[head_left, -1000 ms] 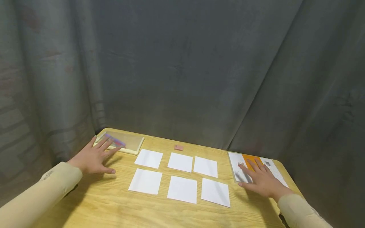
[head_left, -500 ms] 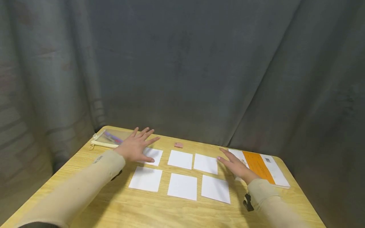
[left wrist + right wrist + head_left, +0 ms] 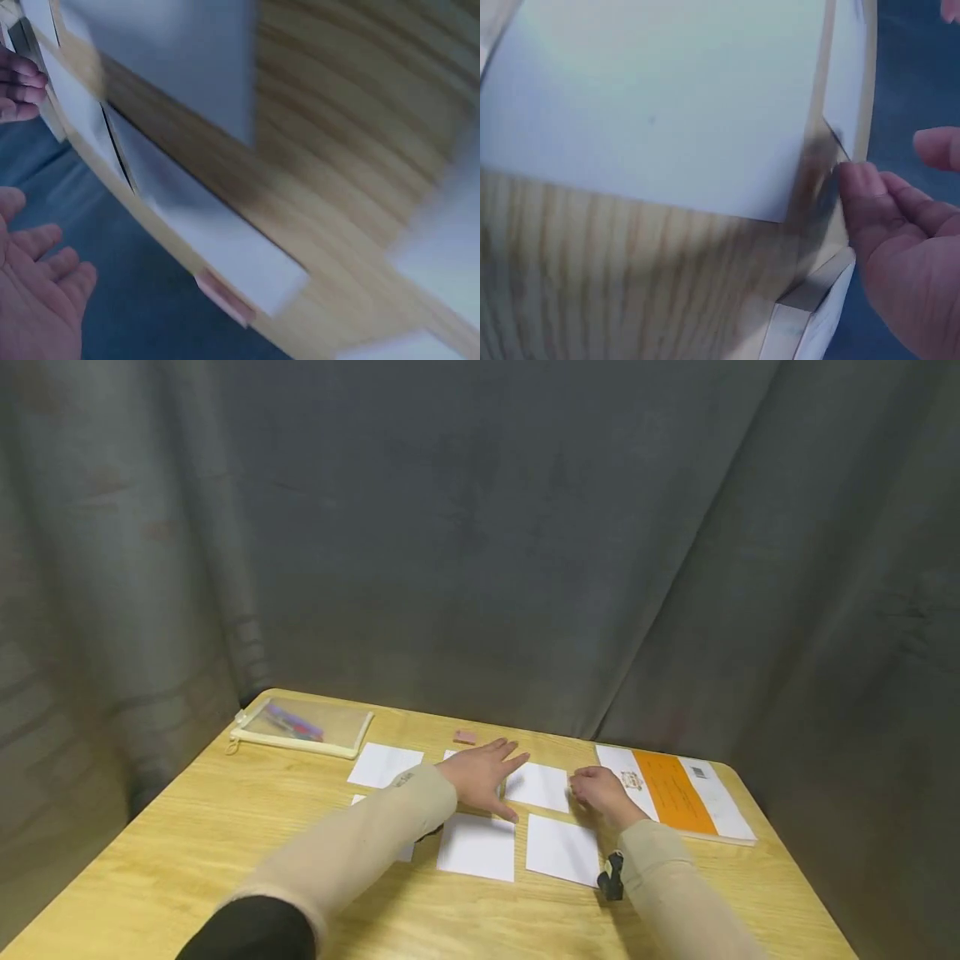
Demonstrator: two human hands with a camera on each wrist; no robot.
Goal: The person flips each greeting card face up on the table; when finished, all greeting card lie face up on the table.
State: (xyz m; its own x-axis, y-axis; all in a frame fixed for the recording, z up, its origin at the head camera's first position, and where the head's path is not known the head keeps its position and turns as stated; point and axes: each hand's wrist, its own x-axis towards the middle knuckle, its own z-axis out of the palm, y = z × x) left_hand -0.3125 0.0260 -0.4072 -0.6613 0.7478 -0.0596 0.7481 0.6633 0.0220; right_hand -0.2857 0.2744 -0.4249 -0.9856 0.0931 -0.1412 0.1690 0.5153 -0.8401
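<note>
Both hands meet at the back row of white cards.
Our left hand (image 3: pixel 480 774) lies flat, fingers straight, on the middle card; our right hand (image 3: pixel 597 792), fingers curled, touches the card (image 3: pixel 538 786) at its 9 o'clock edge; a grip, we cannot tell. Next: pinch and lift cleanly.

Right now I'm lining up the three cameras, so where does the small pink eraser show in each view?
Head: the pink eraser lies near the table's far edge, just beyond the white cards.
Left wrist: low centre, at the table's edge.
Right wrist: not in view.
Shared landmark: the right hand, seen in all three.
</note>
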